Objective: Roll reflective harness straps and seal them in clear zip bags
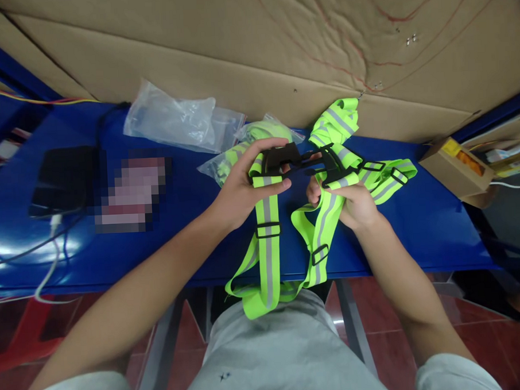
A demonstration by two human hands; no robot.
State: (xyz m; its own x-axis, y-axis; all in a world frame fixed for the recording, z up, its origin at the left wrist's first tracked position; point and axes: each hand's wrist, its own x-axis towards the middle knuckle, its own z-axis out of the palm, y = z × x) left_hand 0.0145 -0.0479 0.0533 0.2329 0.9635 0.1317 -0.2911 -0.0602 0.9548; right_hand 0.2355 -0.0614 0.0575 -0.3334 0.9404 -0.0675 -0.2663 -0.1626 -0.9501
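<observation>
My left hand is closed on the black socket half of a side-release buckle, thumb below and fingers above. My right hand grips the pronged half of the buckle, facing the socket half. The prongs point left at the socket; whether their tips touch it I cannot tell. From both halves hangs a neon yellow-green reflective strap with a grey stripe, looping down past the table edge. Black slide adjusters sit on it. More of the strapping lies right of my right hand.
Behind my hands, a bundled neon strap rests against the cardboard wall. Clear plastic bags lie on the blue table, one containing neon strapping. At left are a black phone-like device with a white cable and a pixelated item; at right, a small cardboard box.
</observation>
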